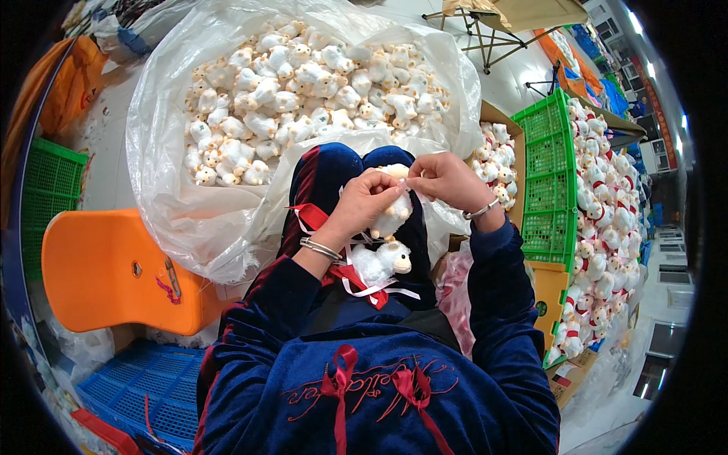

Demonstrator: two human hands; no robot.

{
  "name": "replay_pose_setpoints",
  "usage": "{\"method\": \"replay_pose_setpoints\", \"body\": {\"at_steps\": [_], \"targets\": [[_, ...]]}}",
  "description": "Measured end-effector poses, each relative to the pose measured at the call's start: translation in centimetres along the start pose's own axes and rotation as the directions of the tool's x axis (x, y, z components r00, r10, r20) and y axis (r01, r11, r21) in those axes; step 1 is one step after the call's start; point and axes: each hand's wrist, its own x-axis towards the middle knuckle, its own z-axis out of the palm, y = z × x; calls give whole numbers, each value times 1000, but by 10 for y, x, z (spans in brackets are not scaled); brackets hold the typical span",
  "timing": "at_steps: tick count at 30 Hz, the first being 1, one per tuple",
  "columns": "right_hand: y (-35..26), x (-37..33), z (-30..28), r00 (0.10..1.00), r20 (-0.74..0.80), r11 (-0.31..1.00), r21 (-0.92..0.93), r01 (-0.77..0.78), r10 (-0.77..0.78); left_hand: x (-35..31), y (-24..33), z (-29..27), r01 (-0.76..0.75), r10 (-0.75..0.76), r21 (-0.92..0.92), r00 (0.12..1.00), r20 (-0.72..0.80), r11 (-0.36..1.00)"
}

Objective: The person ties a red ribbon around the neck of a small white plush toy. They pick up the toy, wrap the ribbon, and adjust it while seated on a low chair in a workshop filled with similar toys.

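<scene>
Over my lap, my left hand (pixel 356 201) is closed on a small white plush sheep (pixel 393 218) with a cream head. My right hand (pixel 446 179) pinches at the toy's upper part, its fingertips meeting the left ones; what lies between them is too small to make out. A second plush sheep (pixel 371 264) lies on its side on my thighs, below the first. Around it are red fabric pieces (pixel 309 215) with white ribbons (pixel 396 291), partly under my left wrist.
Before my knees, a large clear plastic bag (pixel 163 163) holds many plush sheep. At right, green crates (pixel 544 182) stand beside a heap of sheep with red scarves (pixel 603 243) and a cardboard box of more. An orange stool (pixel 98 265) and blue crate (pixel 148 387) are at left.
</scene>
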Motion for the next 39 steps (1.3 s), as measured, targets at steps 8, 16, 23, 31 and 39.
{"method": "replay_pose_setpoints", "body": {"at_steps": [8, 16, 23, 31, 39], "targets": [[4, 4, 4, 983, -99, 971, -199, 135, -157, -1, 3, -1, -5, 4, 54, 1000, 16, 999], [-4, 4, 20, 992, -121, 1000, 14, -27, 29, 1, 2, 0, -204, 190, 201, 978, 83, 958], [-7, -4, 40, 941, -270, 930, -353, 99, -203, 5, 8, 2, -205, 202, 454, 978, 56, 867], [20, -4, 40, 885, -275, 927, -102, 361, -375, 10, 12, -2, -162, 140, 378, 987, 83, 912], [24, -7, 23, 945, -75, 947, 16, 321, -319, 17, 11, -13, -45, -17, 304, 980, 198, 952]]}}
